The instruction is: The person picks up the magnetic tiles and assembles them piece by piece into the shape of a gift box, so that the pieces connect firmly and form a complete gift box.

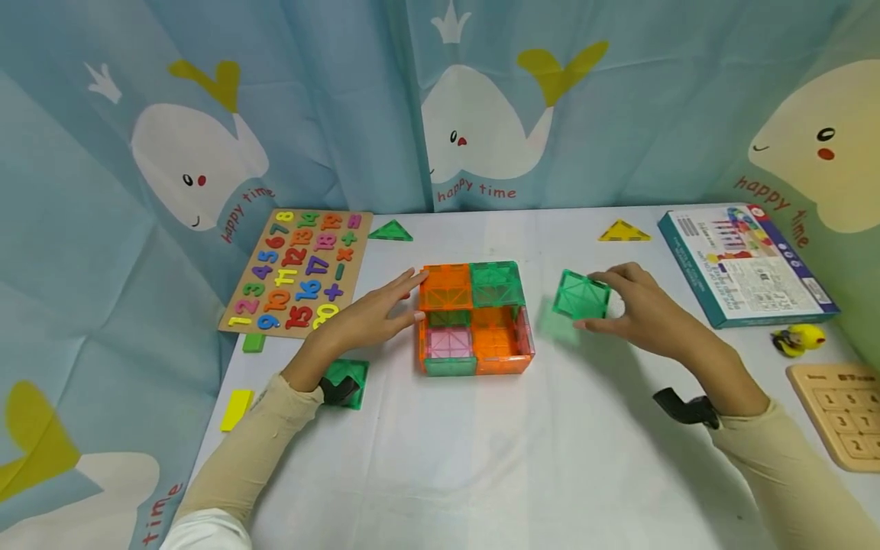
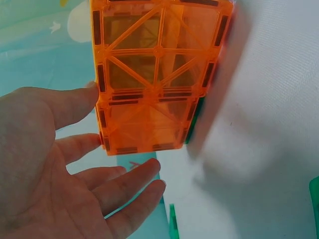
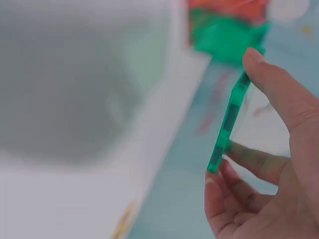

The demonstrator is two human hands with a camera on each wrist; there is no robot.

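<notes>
A box built of orange, green and pink magnetic tiles [image 1: 474,319] stands mid-table; its orange wall [image 2: 157,74] fills the left wrist view. My left hand [image 1: 374,313] lies with fingers straight, fingertips [image 2: 89,97] touching the structure's left side. My right hand [image 1: 635,309] holds a green square tile [image 1: 581,296] just right of the structure, lifted off the table. In the right wrist view the same green tile [image 3: 228,122] appears edge-on, pinched between thumb and fingers.
A number puzzle board [image 1: 299,271] lies at the left, a green triangle [image 1: 390,231] and a yellow triangle [image 1: 622,231] at the back. A boxed set [image 1: 745,263], yellow toy [image 1: 797,340] and wooden board [image 1: 842,412] sit right. Another green tile [image 1: 347,374] lies under my left wrist.
</notes>
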